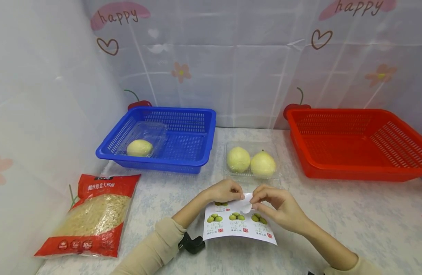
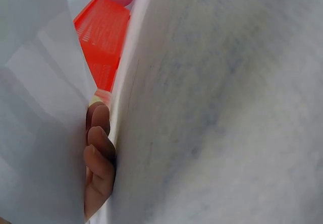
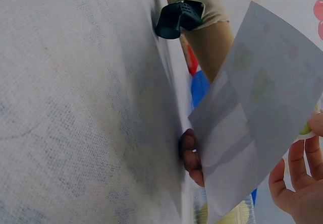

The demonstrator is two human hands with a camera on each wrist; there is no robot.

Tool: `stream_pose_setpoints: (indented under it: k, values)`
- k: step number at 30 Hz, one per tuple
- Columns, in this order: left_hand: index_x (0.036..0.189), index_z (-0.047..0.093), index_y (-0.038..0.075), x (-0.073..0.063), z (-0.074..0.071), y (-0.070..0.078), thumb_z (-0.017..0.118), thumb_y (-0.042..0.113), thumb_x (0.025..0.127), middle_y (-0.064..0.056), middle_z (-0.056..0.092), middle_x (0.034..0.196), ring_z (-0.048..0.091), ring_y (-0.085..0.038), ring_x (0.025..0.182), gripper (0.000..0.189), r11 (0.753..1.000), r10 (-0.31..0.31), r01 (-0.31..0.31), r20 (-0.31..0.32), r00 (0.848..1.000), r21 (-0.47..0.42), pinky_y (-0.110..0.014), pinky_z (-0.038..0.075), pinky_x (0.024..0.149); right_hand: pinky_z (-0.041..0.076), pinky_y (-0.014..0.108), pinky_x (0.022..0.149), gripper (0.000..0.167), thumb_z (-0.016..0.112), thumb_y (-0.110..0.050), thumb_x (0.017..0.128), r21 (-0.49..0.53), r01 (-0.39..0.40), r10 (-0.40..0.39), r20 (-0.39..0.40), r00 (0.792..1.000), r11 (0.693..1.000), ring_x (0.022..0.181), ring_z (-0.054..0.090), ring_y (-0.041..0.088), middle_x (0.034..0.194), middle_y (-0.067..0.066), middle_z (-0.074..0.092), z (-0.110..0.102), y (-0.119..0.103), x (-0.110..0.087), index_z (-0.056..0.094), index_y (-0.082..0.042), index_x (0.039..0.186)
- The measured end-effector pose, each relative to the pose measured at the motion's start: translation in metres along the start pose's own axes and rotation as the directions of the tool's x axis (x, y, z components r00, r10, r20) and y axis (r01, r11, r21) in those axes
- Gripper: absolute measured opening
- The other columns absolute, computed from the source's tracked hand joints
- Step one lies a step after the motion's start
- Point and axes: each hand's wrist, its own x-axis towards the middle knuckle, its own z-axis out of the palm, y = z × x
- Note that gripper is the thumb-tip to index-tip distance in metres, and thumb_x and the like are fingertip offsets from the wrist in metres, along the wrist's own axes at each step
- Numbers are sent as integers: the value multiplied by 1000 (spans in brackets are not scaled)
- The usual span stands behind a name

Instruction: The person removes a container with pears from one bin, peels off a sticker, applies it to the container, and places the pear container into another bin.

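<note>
My left hand grips the far edge of a white sticker sheet printed with green pears and writing. With thumb and fingertips, my right hand pinches a white sticker, curled up from the sheet's far edge. In the right wrist view a bit of green print shows on the sticker, and the sheet bends up between the hands. The left fingers curl behind the sheet, close to the tabletop. Beyond the hands lies a clear plastic box with two pale yellow pears.
A blue basket at the back left holds a clear box with one pale fruit. On the right stands a red basket. A red bag of pasta lies at the left. Fabric walls enclose the table's back and left.
</note>
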Motion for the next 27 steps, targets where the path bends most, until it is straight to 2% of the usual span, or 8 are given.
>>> stream_pose_setpoints:
  k: [4, 9, 15, 19, 22, 27]
  values:
    - [80, 68, 2, 0, 0, -2, 59, 13, 93, 6, 48, 63, 40, -4, 56, 19, 1000, 0, -1, -7, 1000, -22, -15, 31, 53, 50, 22, 78, 33, 58, 27, 74, 34, 57, -56, -47, 997, 998, 88, 55, 13, 88, 8, 59, -2, 1, 1, 64, -1, 91]
    - [80, 68, 2, 0, 0, -3, 58, 15, 93, 7, 48, 63, 39, -4, 57, 21, 999, -12, 9, -54, 998, -54, -16, 31, 54, 48, 21, 82, 35, 57, 29, 72, 68, 123, -115, -116, 987, 990, 89, 55, 14, 89, 8, 59, -3, 1, 3, 65, 1, 91]
    - [86, 71, 2, -1, 2, -3, 58, 14, 93, 7, 41, 55, 36, -4, 50, 19, 995, -60, 49, -121, 991, -92, -17, 30, 49, 48, 21, 83, 38, 58, 32, 68, 55, 197, -187, -147, 971, 979, 88, 56, 15, 89, 11, 59, 0, -2, 3, 66, 3, 91]
    - [83, 70, 2, -3, 2, -4, 57, 11, 91, 6, 46, 60, 40, -4, 55, 18, 993, -87, 72, -171, 981, -95, -17, 34, 52, 48, 21, 83, 34, 56, 31, 69, 60, 255, -244, -157, 957, 965, 90, 56, 17, 90, 12, 59, -1, -7, 6, 64, 4, 89]
    - [80, 69, 2, -4, 2, -4, 58, 8, 89, 6, 50, 65, 42, -4, 61, 15, 996, -68, 57, -187, 980, -66, -17, 35, 56, 49, 21, 83, 32, 56, 30, 71, 51, 240, -229, -167, 959, 969, 91, 56, 16, 91, 11, 60, -7, -11, 9, 63, 4, 89]
    - [78, 70, 4, -6, 3, 0, 64, 13, 88, 7, 47, 61, 39, -4, 56, 15, 999, 15, -9, -126, 992, 52, -17, 34, 54, 52, 19, 77, 23, 60, 21, 78, 54, 102, -86, -240, 967, 993, 87, 59, 12, 93, 3, 64, -20, -13, 13, 64, 4, 93]
